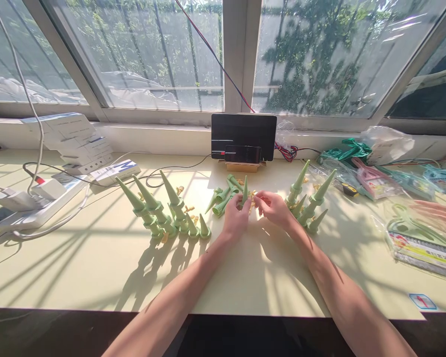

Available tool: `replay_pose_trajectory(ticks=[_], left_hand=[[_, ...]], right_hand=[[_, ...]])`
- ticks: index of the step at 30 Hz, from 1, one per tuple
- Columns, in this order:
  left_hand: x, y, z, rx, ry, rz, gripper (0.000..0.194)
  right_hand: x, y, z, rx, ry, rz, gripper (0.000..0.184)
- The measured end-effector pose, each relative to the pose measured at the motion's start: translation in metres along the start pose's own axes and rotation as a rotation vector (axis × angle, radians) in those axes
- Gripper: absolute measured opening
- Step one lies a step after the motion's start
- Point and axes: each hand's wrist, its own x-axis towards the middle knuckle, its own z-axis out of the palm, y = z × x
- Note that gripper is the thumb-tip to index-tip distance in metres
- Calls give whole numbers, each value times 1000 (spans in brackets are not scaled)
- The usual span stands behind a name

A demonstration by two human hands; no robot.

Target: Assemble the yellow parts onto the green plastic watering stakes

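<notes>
My left hand is closed around a pale green cone, its tip pointing up. Just to its right, my right hand has its fingers pinched beside small yellow-orange pieces; what sits between the fingertips is too small to make out. Behind my left hand, several loose green cones lie in a pile. Green cones stacked into spiky towers stand on the left, with small yellow pieces around them. More green cone towers stand to the right of my right hand.
A black tablet with a phone before it stands by the window. White boxes, a power strip and cables occupy the left. Bagged items and a packaged green item lie right, near another person's hand.
</notes>
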Motion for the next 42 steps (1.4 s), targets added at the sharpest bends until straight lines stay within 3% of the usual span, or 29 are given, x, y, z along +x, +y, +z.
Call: replay_pose_trajectory(ticks=[12,37,42], left_hand=[[1,9,-6,-216,-175,-111,39],[3,7,-8,-325,-111,-225,37],[3,7,-7,-227,-59,-163,38]], right_hand=[[2,5,-2,110,58,-19,35],[0,-2,2,87,31,-64,25],[-2,-5,1,49,70,-30,23]])
